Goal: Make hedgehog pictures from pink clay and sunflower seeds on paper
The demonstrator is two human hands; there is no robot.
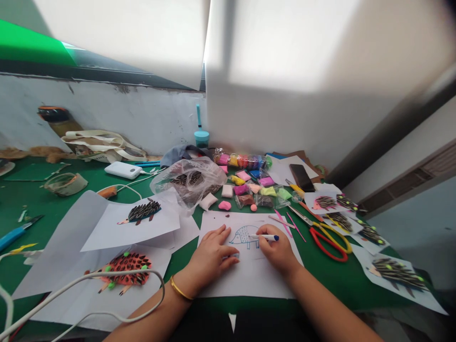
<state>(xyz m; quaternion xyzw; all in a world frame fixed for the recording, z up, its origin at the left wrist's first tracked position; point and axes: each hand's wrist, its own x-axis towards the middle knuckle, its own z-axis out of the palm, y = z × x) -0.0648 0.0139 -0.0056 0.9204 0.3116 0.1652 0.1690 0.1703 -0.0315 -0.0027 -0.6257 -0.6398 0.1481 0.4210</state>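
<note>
Drawing on a white sheet [274, 280], the right hand [276, 249] pinches a pen [271, 237] between thumb and fingers, its tip over the blue hedgehog outline [244, 232]. The left hand [211, 251] lies on the sheet beside the outline, fingers loosely spread; a small bluish thing [231, 255] shows at its fingertips, though I cannot tell whether it is held.

Beyond the sheet, a thin clear bag [212, 175] holds a heap of dark seeds [187, 178]. Right of it, a long clear pack [245, 160] contains clay in pink, yellow, red, blue and purple. Nearer, small packets [268, 191] each hold one colour, among them white, brown, yellow and green. A pink lump [224, 205] and a ball [253, 207] sit beside them.

By the wall stand a teal cup [201, 137] and a bottle [66, 126]; their contents cannot be made out. Scissors [329, 237] lie to the right of the sheet.
</note>
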